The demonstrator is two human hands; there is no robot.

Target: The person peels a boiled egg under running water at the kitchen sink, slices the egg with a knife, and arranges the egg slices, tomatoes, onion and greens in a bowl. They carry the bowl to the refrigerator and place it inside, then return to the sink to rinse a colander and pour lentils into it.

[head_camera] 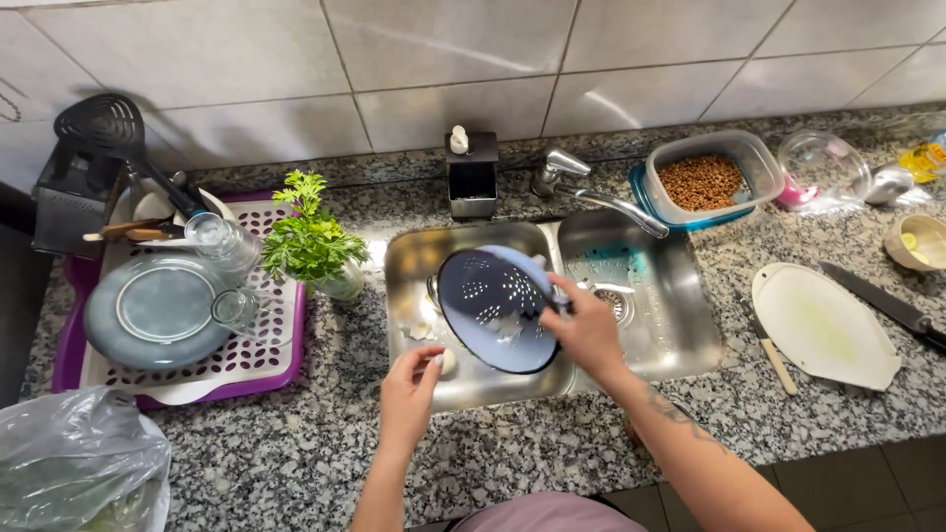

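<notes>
Head view. Double steel sink [690, 345] set in a speckled granite desk [296, 453], tiled wall behind.

Right hand [588, 330]: grip clenched on the rim of a blue colander [490, 307]. The colander is tilted on edge, perforated bowl facing the camera, held over the left basin of the sink. The hand sits at the colander's 3 o'clock.

Left hand [409, 389]: at the colander's 7 o'clock, over the front edge of the left basin. Fingertips pinch a small pale object [447, 362]; what it is cannot be told. More pale bits lie on the basin floor at the colander's 9 o'clock.

Surroundings, taken from the sink:
- 12 o'clock: black soap dispenser [471, 175] against the wall, and beside it the tap [591, 192], spout reaching over the right basin.
- 1 o'clock: clear plastic tub of brown grains [704, 181] resting on a teal lid.
- 3 o'clock: white cutting board [823, 325], black-handled knife [887, 305] just beyond it, a small wooden-handled tool near its left edge.
- 2 o'clock, far corner: cream bowl [916, 241].
- 9 o'clock: bunch of green herbs in a jar [310, 241], then a purple drying rack [246, 355] with a grey plate [158, 310] and upturned glasses.
- 8 o'clock, bottom corner: clear plastic bag [74, 463].
</notes>
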